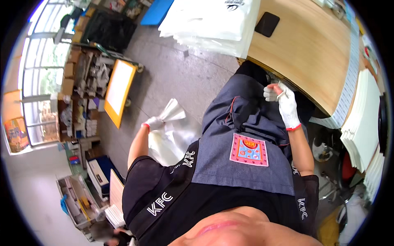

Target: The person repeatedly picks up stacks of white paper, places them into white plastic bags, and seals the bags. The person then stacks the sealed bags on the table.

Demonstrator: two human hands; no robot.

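Note:
My left hand (154, 122), in a white glove with a red cuff, is out at my left side, closed round the gathered part of a translucent white plastic bag (168, 143). The bag's bunched end fans out past the fingers, and the rest hangs below beside my apron. In a matching glove, my right hand (284, 102) hovers over my lap near the table edge. Its fingers are curled in, the thumb tip is bare, and nothing shows in its grip. A stack of clear plastic bags (209, 24) lies on the wooden table (303, 53), overhanging its left edge.
A black phone (267, 24) lies on the table. White sheets (361, 123) are stacked at the right. On the floor to my left stands a yellow-framed white board (119, 93) on a wheeled cart. Shelves with boxes line the windows; a person (111, 235) is at lower left.

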